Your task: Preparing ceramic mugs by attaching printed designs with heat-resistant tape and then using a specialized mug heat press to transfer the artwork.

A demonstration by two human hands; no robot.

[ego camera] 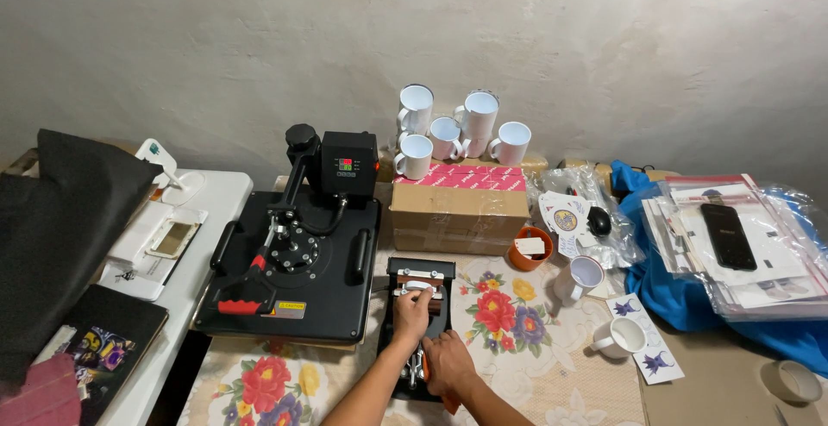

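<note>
A small black mug press (pixel 420 272) sits on the floral tablecloth (pixel 509 331) in front of me. My left hand (pixel 411 312) rests on its upper middle, fingers curled over a white mug (pixel 420 286) clamped in the press. My right hand (pixel 448 361) grips the lower end of the press, around its handle with an orange tip. To the left stands a large black flat heat press (pixel 293 258) with a red-tipped handle. Two white mugs (pixel 580 278) (pixel 623 336) stand to the right of my hands.
A cardboard box (pixel 457 206) with a pink top stands behind the mug press, with several white mugs (pixel 448 133) stacked on and behind it. An orange bowl (pixel 530 247), printed sheets (pixel 642 340), a tape roll (pixel 793 381), bagged papers with a black phone (pixel 727 234) lie right. Black cloth (pixel 60 236) covers the left table.
</note>
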